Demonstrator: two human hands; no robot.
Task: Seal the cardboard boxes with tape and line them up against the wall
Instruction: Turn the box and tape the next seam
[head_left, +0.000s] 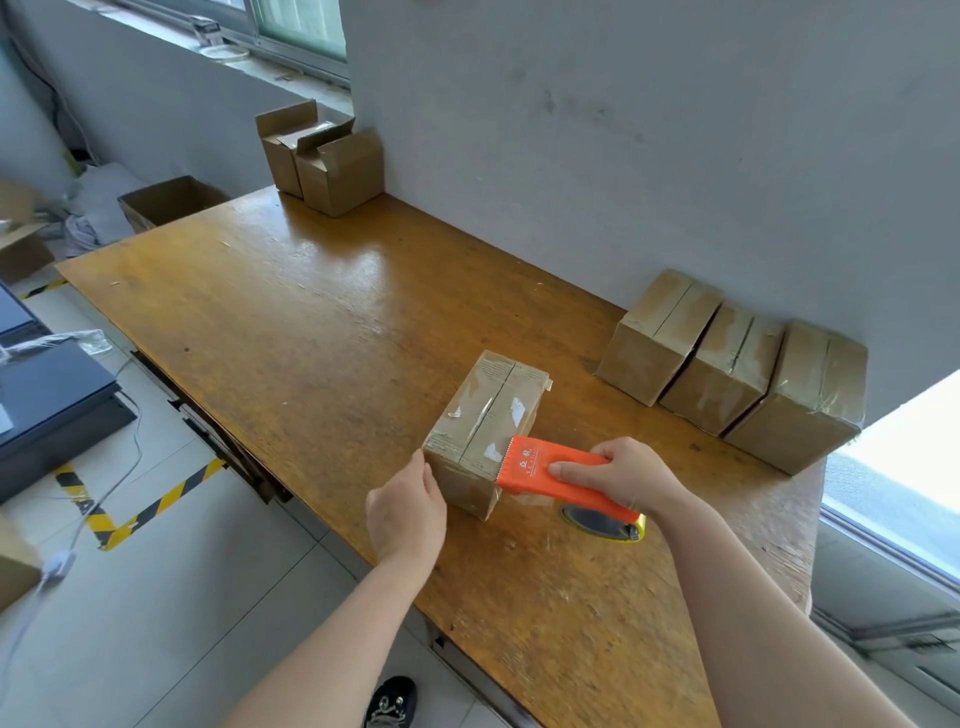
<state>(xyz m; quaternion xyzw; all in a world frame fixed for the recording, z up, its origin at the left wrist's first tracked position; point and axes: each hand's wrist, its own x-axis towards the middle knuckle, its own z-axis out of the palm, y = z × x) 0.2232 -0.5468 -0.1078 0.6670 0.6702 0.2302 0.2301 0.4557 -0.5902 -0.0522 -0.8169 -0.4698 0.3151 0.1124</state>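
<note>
A closed cardboard box (485, 415) lies on the wooden table (291, 322), with clear tape along its top seam. My left hand (408, 512) presses against its near left corner. My right hand (626, 475) grips an orange tape dispenser (550, 467), whose toothed edge rests on the box's near right end. The tape roll (602, 522) shows under the dispenser. Three taped boxes (727, 364) stand in a row against the grey wall at the right. Two open boxes (324, 158) stand at the table's far corner.
An open carton (166, 200) sits past the table's far left edge. A dark machine (47, 400) and a cable lie on the tiled floor at left, near yellow-black floor tape (150, 506). A window ledge runs along the right.
</note>
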